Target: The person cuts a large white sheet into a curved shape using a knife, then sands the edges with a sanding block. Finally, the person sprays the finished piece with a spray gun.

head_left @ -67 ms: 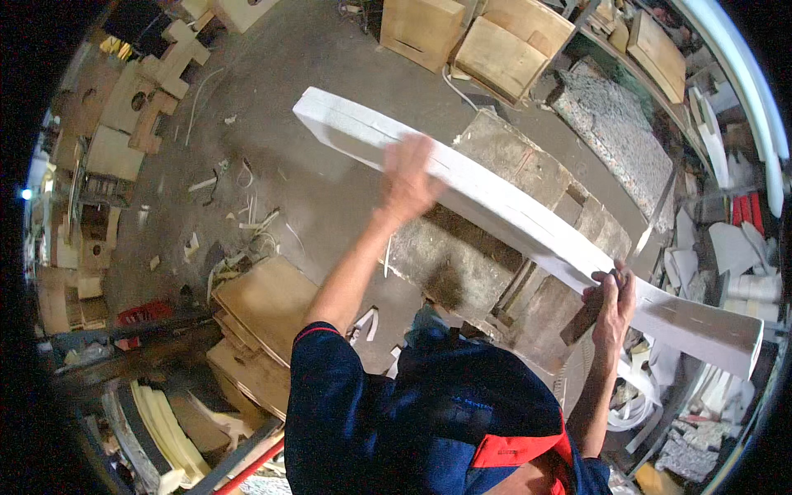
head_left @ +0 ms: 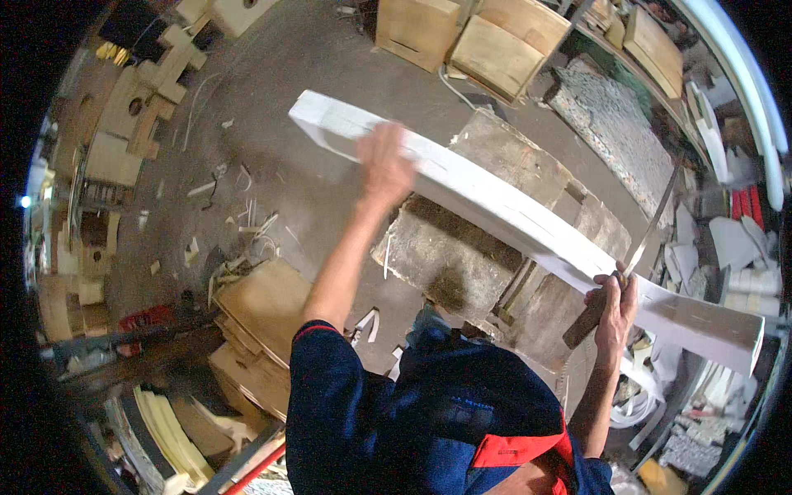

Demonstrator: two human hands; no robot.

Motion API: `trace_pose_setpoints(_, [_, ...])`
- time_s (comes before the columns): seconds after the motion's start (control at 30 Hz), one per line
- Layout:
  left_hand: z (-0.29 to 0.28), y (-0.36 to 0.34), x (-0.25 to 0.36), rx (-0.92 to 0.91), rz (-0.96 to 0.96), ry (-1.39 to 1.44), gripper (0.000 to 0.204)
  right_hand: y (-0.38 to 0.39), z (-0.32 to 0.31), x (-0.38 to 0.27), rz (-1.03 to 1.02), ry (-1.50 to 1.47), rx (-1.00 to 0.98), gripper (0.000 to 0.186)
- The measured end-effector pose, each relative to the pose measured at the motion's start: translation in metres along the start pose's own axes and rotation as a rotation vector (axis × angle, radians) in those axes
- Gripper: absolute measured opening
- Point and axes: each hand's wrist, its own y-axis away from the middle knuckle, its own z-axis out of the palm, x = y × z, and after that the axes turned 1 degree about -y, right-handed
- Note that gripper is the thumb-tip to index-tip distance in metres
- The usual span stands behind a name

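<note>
Long white curved moulding (head_left: 511,216) spans far left to near right, lying across a rough grey block (head_left: 487,223). Left hand (head_left: 384,165) pressed flat on its far-left part, fingers blurred. Right hand (head_left: 612,307) closed round the dark handle of a handsaw (head_left: 639,239), blade against the moulding's near-right stretch. Risk: overhanging right end could snap or swing; blade may bind.

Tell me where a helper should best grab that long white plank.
Probably the free far end of the long white plank, coming from above. The left hand presses mid-length, the right hand works a knife by the near end.
</note>
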Motion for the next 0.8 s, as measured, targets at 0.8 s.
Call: trace_pose_setpoints(0.8, [0.047, -0.047, -0.163, -0.028, -0.536, -0.649, 0.082, 0.079, -0.359, -0.034, -0.100, -0.114, 1.189, 0.057])
